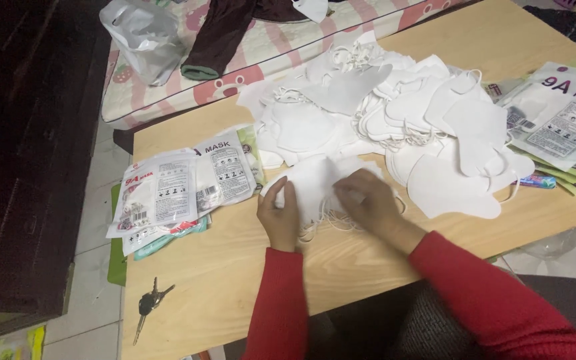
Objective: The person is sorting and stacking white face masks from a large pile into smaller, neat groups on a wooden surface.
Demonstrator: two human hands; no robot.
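Both of my hands, in red sleeves, rest on a small stack of white face masks [315,180] near the front of the wooden table [235,267]. My left hand [279,215] pinches the stack's left edge. My right hand [368,203] presses and grips its right side, over the loose ear loops. Behind the stack, a large heap of loose white masks [401,107] spreads across the middle of the table.
Sealed mask packets [181,187] lie in a pile at the table's left. More flat packets [561,120] lie at the right edge. A bunch of keys [148,307] sits at the front left corner. A mattress with a plastic bag [143,37] stands behind.
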